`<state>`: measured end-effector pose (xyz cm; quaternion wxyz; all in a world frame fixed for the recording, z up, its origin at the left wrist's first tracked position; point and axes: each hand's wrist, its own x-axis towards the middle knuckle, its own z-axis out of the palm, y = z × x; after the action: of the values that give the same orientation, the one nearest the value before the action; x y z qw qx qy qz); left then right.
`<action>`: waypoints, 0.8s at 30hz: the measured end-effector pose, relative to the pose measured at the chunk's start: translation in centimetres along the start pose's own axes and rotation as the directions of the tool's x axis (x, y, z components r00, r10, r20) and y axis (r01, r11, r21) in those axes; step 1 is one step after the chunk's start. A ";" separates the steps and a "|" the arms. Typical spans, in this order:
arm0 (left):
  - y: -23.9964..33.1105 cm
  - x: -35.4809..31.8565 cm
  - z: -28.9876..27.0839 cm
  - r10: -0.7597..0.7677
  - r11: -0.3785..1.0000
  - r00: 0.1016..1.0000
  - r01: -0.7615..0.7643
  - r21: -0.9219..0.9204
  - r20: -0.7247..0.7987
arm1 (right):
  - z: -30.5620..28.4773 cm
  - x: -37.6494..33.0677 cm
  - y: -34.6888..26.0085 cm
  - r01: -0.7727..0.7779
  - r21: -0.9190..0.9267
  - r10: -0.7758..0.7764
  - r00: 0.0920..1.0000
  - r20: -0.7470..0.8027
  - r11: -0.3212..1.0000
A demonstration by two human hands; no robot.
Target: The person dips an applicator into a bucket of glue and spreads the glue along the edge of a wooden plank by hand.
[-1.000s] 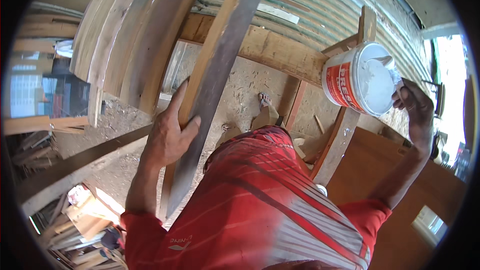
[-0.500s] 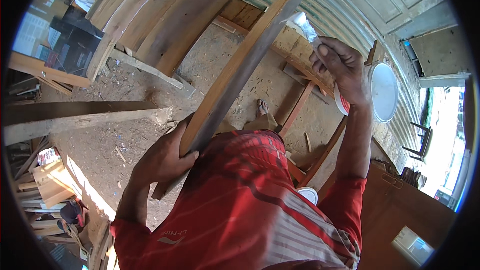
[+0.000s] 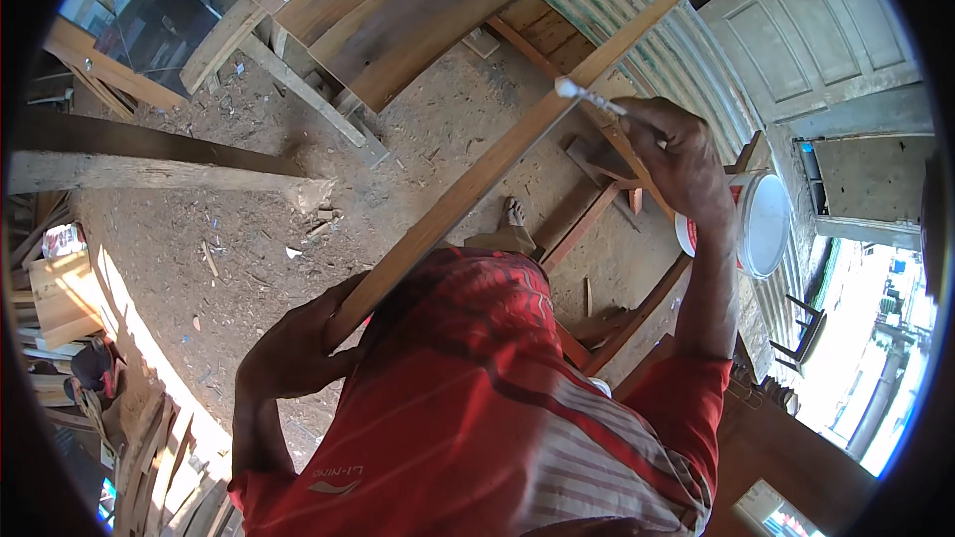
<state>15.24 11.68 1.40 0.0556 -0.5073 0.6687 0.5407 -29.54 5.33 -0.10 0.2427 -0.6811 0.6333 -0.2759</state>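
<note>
A long wooden board runs slantwise from beside my torso toward the far right. My left hand is closed around its near end, with the fingers partly hidden under the wood. My right hand pinches a thin, flat spreader smeared with white paste. Its white tip lies at the board's upper face, around the middle of its length, and seems to touch it. Seen nearly edge-on, the spreader's full shape does not show.
A white bucket stands right of my right wrist. Wide planks lie at the far left, and a thick beam stands out at the left. A reddish wooden frame sits on the ground ahead. Corrugated sheet lines the far side.
My right hand has brought the spreader left and down onto the board. The board has turned, so less of its dark side shows. My view has shifted slightly.
</note>
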 end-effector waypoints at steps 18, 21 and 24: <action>-6.0 0.0 -1.2 0.166 0.984 0.970 -0.173 -0.029 -0.180 | 4.0 -1.4 -7.1 0.040 -0.081 -0.042 0.999 -0.024 0.996; -6.8 0.3 -1.1 0.216 0.969 0.941 -0.240 -0.063 -0.260 | 4.8 -1.7 -7.1 0.019 -0.215 -0.026 0.999 -0.032 0.976; -7.0 0.4 -1.2 0.231 0.958 0.915 -0.273 -0.087 -0.332 | 5.8 -2.3 -7.8 0.051 -0.169 -0.043 0.998 0.046 0.984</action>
<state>20.79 11.19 -3.04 -0.1570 -0.4999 0.6915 0.4972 -19.94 8.16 0.82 0.1904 -0.7197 0.6330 -0.2122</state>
